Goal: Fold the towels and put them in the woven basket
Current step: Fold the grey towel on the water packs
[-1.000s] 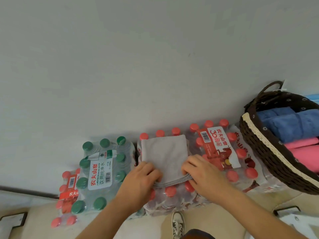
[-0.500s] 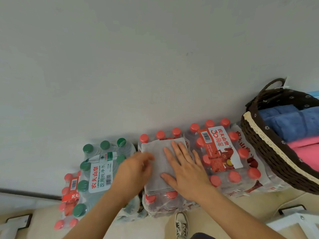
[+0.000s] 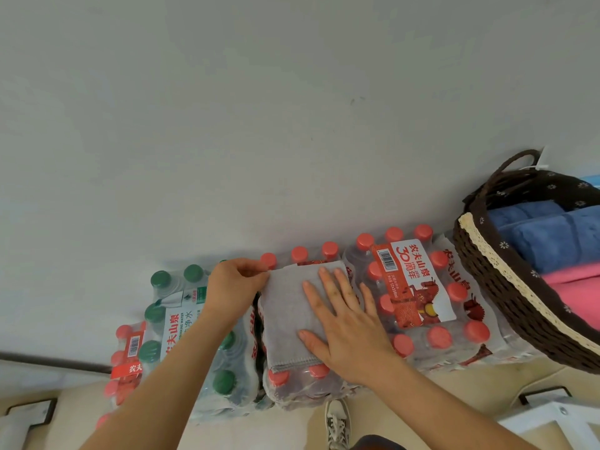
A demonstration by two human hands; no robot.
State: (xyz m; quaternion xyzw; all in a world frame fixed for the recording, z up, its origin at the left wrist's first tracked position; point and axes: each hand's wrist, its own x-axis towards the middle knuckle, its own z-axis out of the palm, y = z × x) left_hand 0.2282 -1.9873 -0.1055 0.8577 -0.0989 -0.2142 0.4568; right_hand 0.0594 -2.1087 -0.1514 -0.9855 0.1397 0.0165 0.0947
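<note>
A folded grey cloth towel (image 3: 289, 306) lies on a shrink-wrapped pack of red-capped water bottles (image 3: 302, 381). The right hand (image 3: 344, 323) presses flat on it; the left hand (image 3: 235, 287) pinches its far left corner. A dark brown woven basket (image 3: 506, 287) at right holds blue towels (image 3: 552, 235) and pink towels (image 3: 574, 287).

Our left hand (image 3: 235, 287) reaches in from the lower left on a bare forearm, fingers curled, pinching the far left corner of the grey towel (image 3: 287, 308). Our right hand (image 3: 347, 329) lies palm down on that towel, fingers straight and spread, its forearm entering from the lower right.
</note>
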